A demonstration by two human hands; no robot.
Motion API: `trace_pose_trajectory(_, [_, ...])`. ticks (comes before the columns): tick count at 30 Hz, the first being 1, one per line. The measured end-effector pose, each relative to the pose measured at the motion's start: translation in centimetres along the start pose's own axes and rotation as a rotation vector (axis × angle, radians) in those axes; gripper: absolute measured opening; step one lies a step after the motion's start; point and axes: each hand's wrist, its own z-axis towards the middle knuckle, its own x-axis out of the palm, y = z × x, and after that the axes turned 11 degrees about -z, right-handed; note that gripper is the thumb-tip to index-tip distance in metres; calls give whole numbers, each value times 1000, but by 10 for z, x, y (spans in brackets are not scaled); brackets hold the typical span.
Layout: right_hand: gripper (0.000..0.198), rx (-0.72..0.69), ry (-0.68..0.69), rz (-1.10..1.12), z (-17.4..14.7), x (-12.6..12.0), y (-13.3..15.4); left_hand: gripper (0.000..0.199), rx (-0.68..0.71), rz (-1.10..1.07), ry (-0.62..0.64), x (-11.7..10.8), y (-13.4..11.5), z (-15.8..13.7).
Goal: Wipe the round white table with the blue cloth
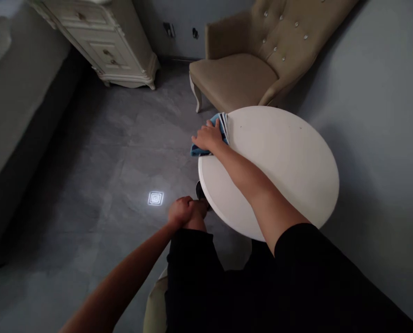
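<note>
My right hand [208, 137] presses on a folded blue cloth [223, 121] with white and dark stripes, its fingers curved over the fabric. The cloth lies at the far left edge of a round white table [283, 162], and part of it hangs past the rim. My right forearm stretches across the tabletop. Lower down, my left hand [181, 211] rests on my bare knee [196, 222] with its fingers curled in. No object shows in that hand, though its underside is hidden.
Behind the table stands a tan tufted armchair [234, 78]. A white nightstand [130, 51] is at the back left, and a bed [15, 92] runs along the left side. A lit square pattern [155, 198] shows on the grey tile floor [116, 152]. Right of the table is a wall [376, 101].
</note>
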Motion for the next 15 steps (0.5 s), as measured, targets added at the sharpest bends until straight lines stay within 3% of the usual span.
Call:
trace_pose_trajectory(4, [64,166,-39,26,50,-5,-78,40,-5,12,37,0,-1,9])
trace_pose_trajectory(8, [67,362,-42,34,69,-8,-176,39,4,-3,39,5,4,17])
trace_pose_trajectory(11, [77,499,3,33,60,-9,-253,39,19,-27,34,6,8,20])
trace_pose_trajectory(15, [72,677,39,60,17,-9,-342,40,9,-12,41,7,8,24])
